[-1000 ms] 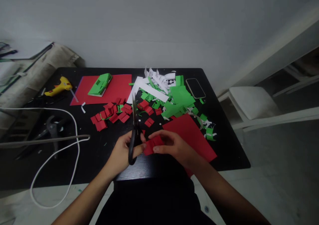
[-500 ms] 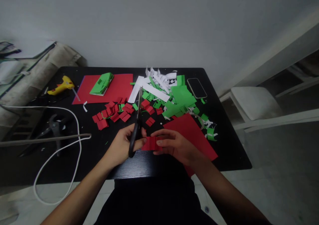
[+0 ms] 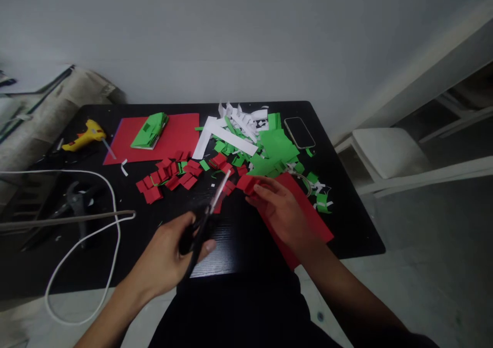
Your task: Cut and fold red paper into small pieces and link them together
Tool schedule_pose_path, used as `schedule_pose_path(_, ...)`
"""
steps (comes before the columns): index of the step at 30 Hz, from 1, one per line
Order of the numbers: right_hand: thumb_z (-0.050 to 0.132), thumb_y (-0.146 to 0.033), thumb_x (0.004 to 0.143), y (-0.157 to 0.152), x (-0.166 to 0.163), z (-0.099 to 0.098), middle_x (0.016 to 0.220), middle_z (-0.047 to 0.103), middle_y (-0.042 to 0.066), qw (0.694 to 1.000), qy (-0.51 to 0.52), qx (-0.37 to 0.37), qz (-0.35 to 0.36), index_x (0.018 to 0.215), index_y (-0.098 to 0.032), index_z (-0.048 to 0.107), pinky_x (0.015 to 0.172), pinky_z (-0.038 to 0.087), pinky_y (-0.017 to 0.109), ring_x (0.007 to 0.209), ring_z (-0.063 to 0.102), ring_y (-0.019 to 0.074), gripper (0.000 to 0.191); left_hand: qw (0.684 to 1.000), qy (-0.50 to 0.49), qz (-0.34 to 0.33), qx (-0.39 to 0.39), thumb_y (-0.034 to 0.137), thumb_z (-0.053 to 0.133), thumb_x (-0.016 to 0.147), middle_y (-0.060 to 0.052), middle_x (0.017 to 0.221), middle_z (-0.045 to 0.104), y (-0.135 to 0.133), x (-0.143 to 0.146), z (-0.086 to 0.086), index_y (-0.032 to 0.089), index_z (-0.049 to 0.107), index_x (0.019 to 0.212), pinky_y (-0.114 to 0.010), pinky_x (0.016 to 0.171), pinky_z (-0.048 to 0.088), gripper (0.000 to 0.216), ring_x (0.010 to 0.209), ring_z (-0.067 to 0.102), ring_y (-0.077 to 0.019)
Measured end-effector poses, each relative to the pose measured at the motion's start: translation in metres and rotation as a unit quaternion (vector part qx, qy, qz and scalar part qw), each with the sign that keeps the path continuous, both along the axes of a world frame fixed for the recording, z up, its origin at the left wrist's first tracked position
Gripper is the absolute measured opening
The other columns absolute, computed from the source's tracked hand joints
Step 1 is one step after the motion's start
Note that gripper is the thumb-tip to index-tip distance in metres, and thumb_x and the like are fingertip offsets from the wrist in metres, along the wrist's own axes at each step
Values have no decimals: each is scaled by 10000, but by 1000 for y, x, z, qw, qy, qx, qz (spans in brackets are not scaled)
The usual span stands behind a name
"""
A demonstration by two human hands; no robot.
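My left hand (image 3: 169, 253) grips black-handled scissors (image 3: 204, 217) near the table's front edge, blades pointing up and to the right. My right hand (image 3: 279, 206) reaches forward and pinches a small folded red paper piece (image 3: 247, 182) above the black table (image 3: 239, 240). It hovers over a large red sheet (image 3: 308, 217). A scatter of small red squares (image 3: 165, 177) lies to the left of it.
A heap of green and white paper scraps (image 3: 262, 142) and a phone (image 3: 299, 132) lie at the back. Another red sheet with a green stack (image 3: 150, 130) and a yellow glue gun (image 3: 82, 136) sit back left. A white cable (image 3: 96, 224) loops left; a white chair (image 3: 389, 152) stands right.
My hands have come apart: the right hand carried the red piece forward toward the scraps, while the left hand drew the scissors back and tilted them to the right.
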State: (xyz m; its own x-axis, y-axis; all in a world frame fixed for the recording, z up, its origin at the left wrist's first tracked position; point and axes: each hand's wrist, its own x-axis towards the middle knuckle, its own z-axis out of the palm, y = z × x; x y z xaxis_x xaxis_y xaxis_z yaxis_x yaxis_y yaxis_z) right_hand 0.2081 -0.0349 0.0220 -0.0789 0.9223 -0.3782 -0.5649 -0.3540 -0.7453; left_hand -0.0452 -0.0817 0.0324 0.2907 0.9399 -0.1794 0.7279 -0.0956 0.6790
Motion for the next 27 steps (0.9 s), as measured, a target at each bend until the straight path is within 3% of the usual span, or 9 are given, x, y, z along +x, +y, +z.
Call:
schedule_pose_path(5,866,-260,755,1,-3,2,1014,763,-5,999,0,30,-35,1014,-252,755,1005,582,385,961,727,173,282,997,33,-53,-34,448,591,925,15,707,618,-14,7,-7,227,516,762,-273,581,390,285,601,577,-166)
schedule_pose_path(14,888,-246,742,0,-6,3,968,783,-7,993,-45,77,-74,997,-261,775,951,600,346,923,734,156,279,999,26,-34,0,381,591,913,11,688,622,-8,13,-12,231,513,750,-280,570,386,235,589,582,-175)
schedule_pose_path(18,891,-258,729,-2,-7,3,966,787,-5,994,-54,75,-63,995,-260,778,984,596,391,934,742,175,289,999,21,-37,9,364,582,914,6,692,628,-6,14,-12,230,520,748,-280,573,392,222,599,582,-175)
schedule_pose_path(27,903,-243,714,-3,-11,-4,936,792,-13,993,-49,88,-68,977,-268,798,907,615,327,885,744,156,284,999,7,-31,37,336,577,909,20,669,613,-4,20,-18,226,510,730,-267,574,395,221,581,571,-159)
